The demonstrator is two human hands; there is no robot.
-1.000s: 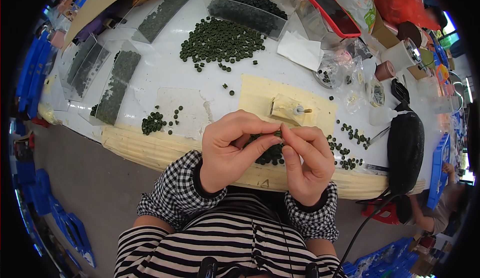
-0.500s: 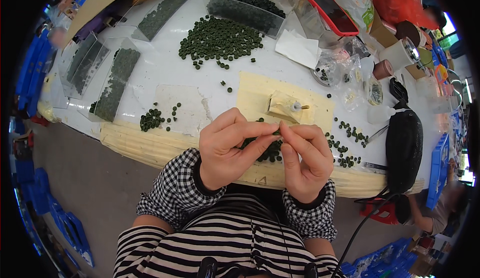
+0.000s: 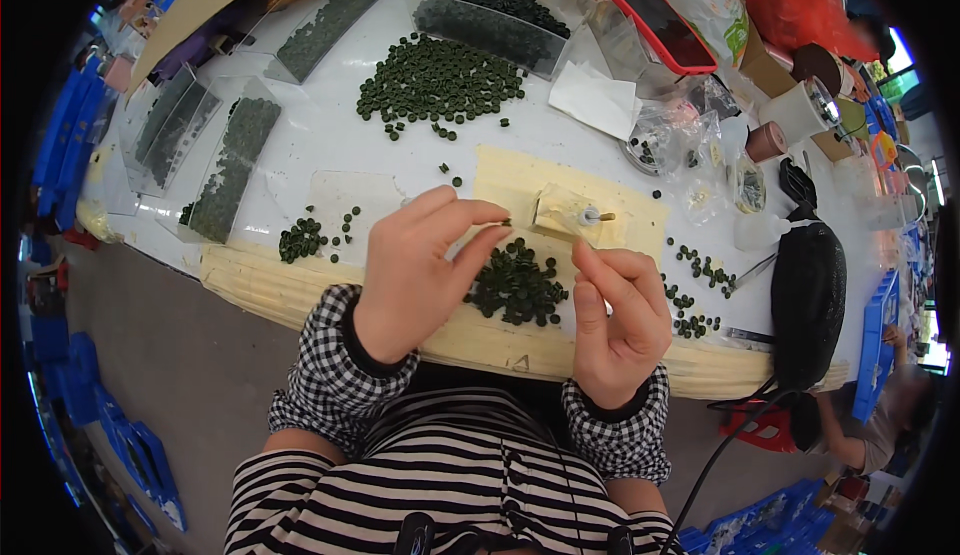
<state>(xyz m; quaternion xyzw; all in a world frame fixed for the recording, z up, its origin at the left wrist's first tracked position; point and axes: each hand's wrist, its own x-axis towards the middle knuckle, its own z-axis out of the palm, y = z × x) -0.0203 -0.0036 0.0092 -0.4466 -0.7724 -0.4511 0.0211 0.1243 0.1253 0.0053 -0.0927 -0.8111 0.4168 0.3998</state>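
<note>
A small dark green round piece [image 3: 507,222] is pinched between the thumb and forefinger of my left hand [image 3: 415,265]. My right hand [image 3: 620,325] hovers over the front of the table. Its forefinger points up, and the thumb tip stands a little apart from it; I see nothing held there. Between the hands lies a heap of dark green round pieces [image 3: 517,285]. Just beyond sits a pale yellow block [image 3: 560,210] with a short brownish pin sticking out of its right end, on a cream sheet [image 3: 500,170].
A larger pile of green pieces [image 3: 435,80] lies at the back, beside a filled clear box [image 3: 490,35]. More clear boxes [image 3: 235,170] stand left. Loose pieces [image 3: 690,295], tweezers [image 3: 755,268] and a black pouch [image 3: 808,295] lie right. A red-cased phone [image 3: 655,20] rests behind.
My hands have come apart. The left moved left and slightly up, carrying a green piece; the right shifted slightly. The heap between them is now uncovered.
</note>
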